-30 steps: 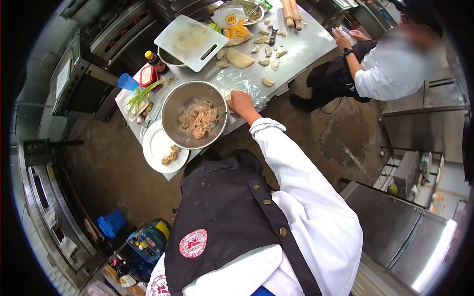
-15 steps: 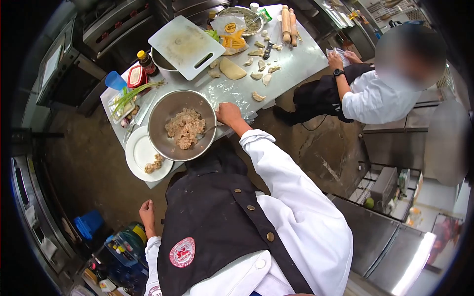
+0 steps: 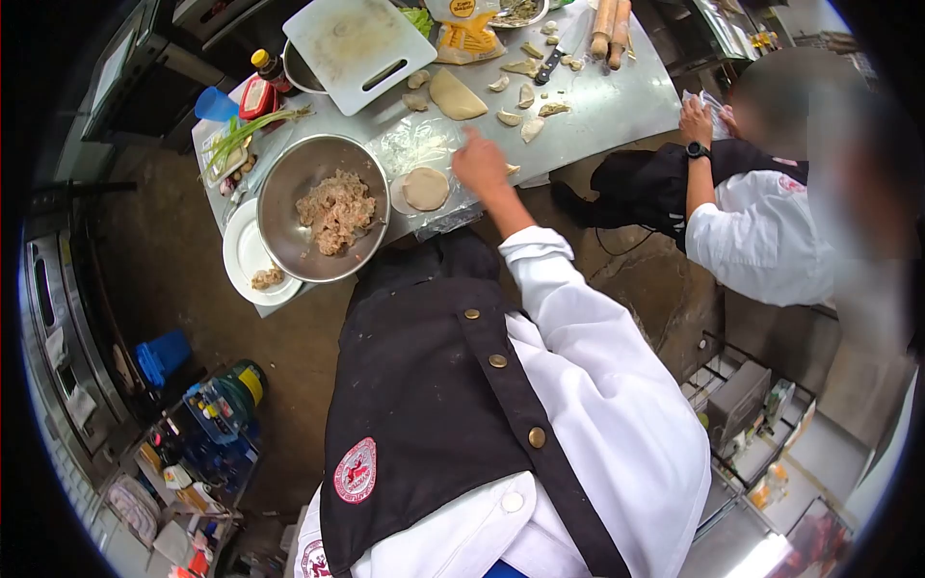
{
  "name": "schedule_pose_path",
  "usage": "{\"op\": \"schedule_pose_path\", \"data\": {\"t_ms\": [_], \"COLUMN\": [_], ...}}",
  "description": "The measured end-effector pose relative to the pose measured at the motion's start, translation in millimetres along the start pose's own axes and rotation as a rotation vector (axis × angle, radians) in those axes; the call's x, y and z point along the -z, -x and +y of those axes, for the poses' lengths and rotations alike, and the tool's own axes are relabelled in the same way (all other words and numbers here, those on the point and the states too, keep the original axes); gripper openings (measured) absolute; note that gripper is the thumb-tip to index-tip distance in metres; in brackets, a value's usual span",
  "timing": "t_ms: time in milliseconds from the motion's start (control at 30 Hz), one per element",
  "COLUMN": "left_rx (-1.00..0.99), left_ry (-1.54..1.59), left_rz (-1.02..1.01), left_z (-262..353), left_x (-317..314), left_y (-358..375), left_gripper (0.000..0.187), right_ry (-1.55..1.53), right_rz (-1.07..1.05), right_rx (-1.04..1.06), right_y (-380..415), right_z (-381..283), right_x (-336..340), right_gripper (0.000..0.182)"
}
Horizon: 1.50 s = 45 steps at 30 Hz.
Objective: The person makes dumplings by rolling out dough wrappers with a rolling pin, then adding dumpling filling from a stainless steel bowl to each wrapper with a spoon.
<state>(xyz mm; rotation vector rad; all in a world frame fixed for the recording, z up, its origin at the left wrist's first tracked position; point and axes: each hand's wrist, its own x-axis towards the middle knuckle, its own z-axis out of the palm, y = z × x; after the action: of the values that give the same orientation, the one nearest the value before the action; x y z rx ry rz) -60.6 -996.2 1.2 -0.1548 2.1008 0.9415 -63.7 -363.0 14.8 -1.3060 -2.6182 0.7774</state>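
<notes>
The right hand (image 3: 482,166) is above the tabletop (image 3: 617,111), just beside the flat dough round (image 3: 425,189). Its fingers are partly curled; I cannot tell how narrow the grip is or if it holds something. The left hand is out of view. The dough round lies near the tabletop's near edge, right of the metal bowl (image 3: 276,223) with minced filling (image 3: 337,214). The white plate (image 3: 237,252) is at the near left corner, partly under the bowl.
</notes>
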Motion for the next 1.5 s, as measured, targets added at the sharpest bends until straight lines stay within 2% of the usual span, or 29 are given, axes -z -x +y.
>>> {"op": "schedule_pose_path", "data": {"t_ms": [133,233,300,333,367,400,467,533,567,600,633,700,733,800,833,900,1000,1100,1200,1367,1433,1500], "left_rx": [0.064,0.100,0.123,0.142,0.169,0.196,0.225,0.248,0.258,0.268,0.277,0.288,0.305,0.189,0.194,0.137,0.213,0.156,0.090,0.151,0.175,0.194], "left_ry": [0.033,0.053,0.059,0.061,0.061,0.058,0.052,0.052,0.054,0.057,0.059,0.168,0.167,0.168,0.169,0.308,0.220,0.342,0.202,0.268,0.293,0.313], "left_rz": [0.006,0.006,0.008,0.008,0.008,0.009,0.020,0.030,0.032,0.031,0.035,0.092,0.110,0.082,0.099,0.057,0.116,0.080,0.065,0.073,0.076,0.075], "left_z": [9.0,3.2,-0.4,-1.0,-7.8,-14.4,-19.1,-19.3,-18.6,-96.3,-76.2,-0.6,3.6,-16.7,-33.7,-65.4,12.5,-53.9,-61.8,-70.4,-70.2,-68.0], "left_x": [-43.9,-68.4,-78.5,-84.7,-88.5,-89.4,-85.0,-83.8,-85.3,-84.9,-90.0,-100.1,-100.3,-100.2,-99.0,-98.2,-101.7,-119.0,-128.6,-135.7,-135.3,-133.5], "left_y": [22.6,24.9,24.4,28.3,37.5,47.0,49.5,47.7,44.8,20.8,25.0,46.4,45.1,36.0,29.7,19.0,53.5,51.5,73.8,87.6,89.5,88.1], "left_gripper": [0.028,0.028,0.028,0.028,0.028,0.029,0.029,0.029,0.029,0.029,0.029,0.030,0.030,0.032,0.032,0.033,0.033,0.031,0.029,0.028,0.027,0.026], "right_ry": [0.122,0.242,0.210,0.141,0.142,0.138,0.064,-0.149,-0.195,-0.240,-0.113,-0.129,-0.144,-0.108,-0.121,-0.068,-0.082,-0.094,-0.119,-0.137,-0.172,-0.152], "right_rz": [0.046,-0.085,0.002,0.122,0.098,0.131,0.203,-0.097,-0.150,-0.204,-0.186,-0.215,-0.233,-0.241,-0.248,-0.396,-0.391,-0.376,-0.343,-0.254,-0.268,-0.256], "right_rx": [-0.091,-0.053,-0.119,-0.085,-0.084,-0.043,0.091,0.118,0.211,0.303,0.465,0.551,0.557,0.591,0.602,0.666,0.713,0.754,0.799,0.817,0.706,0.721], "right_y": [-42.1,-61.7,-74.7,-83.8,-87.7,-93.3,-86.4,-62.4,-44.5,-26.8,-15.3,-5.5,-4.2,-8.1,-11.1,-17.0,-20.9,-21.7,-21.2,-18.7,-17.5,-18.8], "right_z": [67.7,93.7,99.1,107.8,110.0,110.4,93.9,76.4,66.8,55.5,45.1,27.2,20.8,6.2,3.3,4.8,6.0,2.7,2.3,0.5,-3.0,-5.1], "right_x": [33.5,49.8,58.9,58.9,61.3,63.0,59.1,33.3,15.9,-0.4,-15.3,-35.8,-39.7,-42.9,-45.8,-51.0,-53.2,-48.3,-45.2,-42.3,-45.9,-48.1], "right_gripper": [0.064,0.069,0.071,0.063,0.063,0.055,0.036,0.035,0.035,0.035,0.035,0.038,0.038,0.038,0.038,0.040,0.036,0.032,0.026,0.017,0.016,0.016]}}
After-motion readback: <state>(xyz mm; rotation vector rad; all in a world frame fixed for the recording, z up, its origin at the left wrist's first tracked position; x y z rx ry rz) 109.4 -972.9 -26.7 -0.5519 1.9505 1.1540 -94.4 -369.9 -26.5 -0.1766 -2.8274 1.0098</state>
